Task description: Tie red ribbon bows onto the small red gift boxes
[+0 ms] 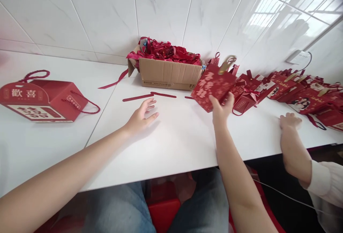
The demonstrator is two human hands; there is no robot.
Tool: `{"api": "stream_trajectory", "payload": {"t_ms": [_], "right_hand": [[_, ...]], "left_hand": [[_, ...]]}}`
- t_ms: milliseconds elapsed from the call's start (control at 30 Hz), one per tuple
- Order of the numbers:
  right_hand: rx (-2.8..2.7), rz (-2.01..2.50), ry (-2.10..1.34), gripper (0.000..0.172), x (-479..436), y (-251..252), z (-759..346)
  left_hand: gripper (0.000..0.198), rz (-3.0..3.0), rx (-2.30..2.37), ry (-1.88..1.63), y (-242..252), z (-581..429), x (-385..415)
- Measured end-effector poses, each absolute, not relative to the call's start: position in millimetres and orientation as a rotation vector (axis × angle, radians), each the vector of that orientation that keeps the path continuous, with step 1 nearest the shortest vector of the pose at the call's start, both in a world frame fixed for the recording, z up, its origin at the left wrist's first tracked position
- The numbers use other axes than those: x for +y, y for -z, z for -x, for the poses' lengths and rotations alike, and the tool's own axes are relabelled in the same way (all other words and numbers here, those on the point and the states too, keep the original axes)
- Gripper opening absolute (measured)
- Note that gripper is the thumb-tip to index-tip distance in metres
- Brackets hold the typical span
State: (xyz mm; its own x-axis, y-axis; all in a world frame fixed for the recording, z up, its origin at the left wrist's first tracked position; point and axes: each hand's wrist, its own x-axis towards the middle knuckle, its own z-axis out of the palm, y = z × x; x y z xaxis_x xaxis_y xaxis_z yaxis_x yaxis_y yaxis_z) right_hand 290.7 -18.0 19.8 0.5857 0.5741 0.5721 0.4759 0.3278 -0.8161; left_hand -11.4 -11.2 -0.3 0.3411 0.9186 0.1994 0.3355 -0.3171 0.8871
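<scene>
My right hand [222,108] grips the lower edge of a small red gift box [213,84] with a floral print and a gold handle, holding it tilted above the white table [174,143]. My left hand [142,115] hovers open just over the table, fingers spread, holding nothing. Two loose red ribbon strips [148,96] lie on the table just beyond its fingertips.
A cardboard box [168,73] heaped with red ribbons stands by the tiled wall. A large red gift box [40,99] with cord handles lies at the left. Several finished red gift boxes [294,90] crowd the right. Another person's hand [289,120] rests on the table there.
</scene>
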Motion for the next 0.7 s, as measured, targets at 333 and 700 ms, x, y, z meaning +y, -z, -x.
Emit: {"api": "stream_trajectory", "payload": {"t_ms": [333, 700], "right_hand": [[-0.791, 2.020, 0.152, 0.063, -91, -5, -364], [-0.836, 1.531, 0.275, 0.045, -126, -13, -320]], "left_hand": [[0.051, -1.840, 1.113, -0.973, -2, 9, -14], [0.049, -1.852, 1.152, -0.998, 1, 9, -13]]}}
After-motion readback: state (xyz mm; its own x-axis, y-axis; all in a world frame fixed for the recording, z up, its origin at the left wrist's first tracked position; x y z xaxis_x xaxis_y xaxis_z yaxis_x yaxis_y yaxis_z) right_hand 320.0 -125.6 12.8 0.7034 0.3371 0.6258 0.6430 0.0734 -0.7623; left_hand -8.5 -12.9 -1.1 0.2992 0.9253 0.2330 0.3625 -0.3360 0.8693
